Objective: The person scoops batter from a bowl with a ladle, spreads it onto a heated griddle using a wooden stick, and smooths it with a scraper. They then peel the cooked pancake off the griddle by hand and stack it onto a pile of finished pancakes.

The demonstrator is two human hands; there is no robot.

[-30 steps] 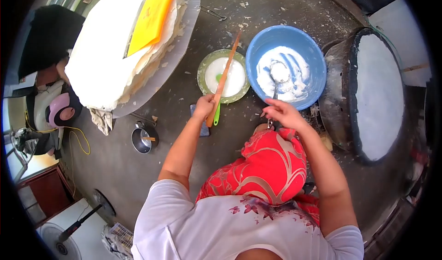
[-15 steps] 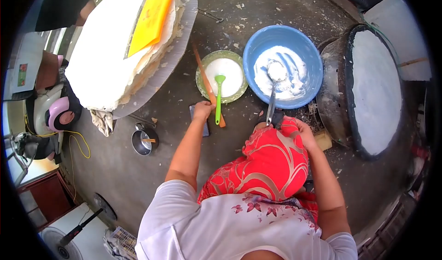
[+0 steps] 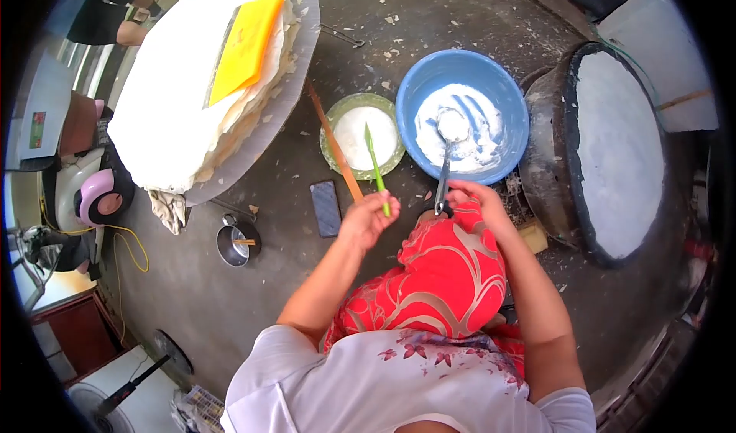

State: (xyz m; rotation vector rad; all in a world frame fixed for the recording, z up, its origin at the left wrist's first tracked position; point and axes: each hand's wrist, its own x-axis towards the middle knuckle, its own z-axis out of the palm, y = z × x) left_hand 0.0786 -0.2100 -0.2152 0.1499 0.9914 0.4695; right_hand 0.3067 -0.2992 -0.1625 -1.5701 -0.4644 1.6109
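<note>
My left hand [image 3: 370, 217] is closed in a pinch on the handle of a green spatula [image 3: 374, 153]. Its blade lies over the white batter in a green speckled bowl [image 3: 330, 155]. A long wooden stick [image 3: 335, 145] leans across that bowl's left rim, its lower end reaching behind my left hand. Just right of the handle of a metal ladle [image 3: 445, 159], my right hand [image 3: 474, 201] is loosely open, fingertips close to the handle. The ladle's head rests in white batter inside a blue basin [image 3: 512, 153].
On the right stands a round griddle [image 3: 619, 157] with a white sheet on top. A yellow scraper [image 3: 249, 46] lies on stacked white sheets [image 3: 172, 73] at left. A phone [image 3: 326, 209] and small pot [image 3: 232, 247] are on the floor. Another person's hand [image 3: 132, 33] shows top left.
My left hand has moved right and down from the wooden stick and taken hold of the spatula, which has turned edge-on. My right hand has risen from the knee towards the ladle handle.
</note>
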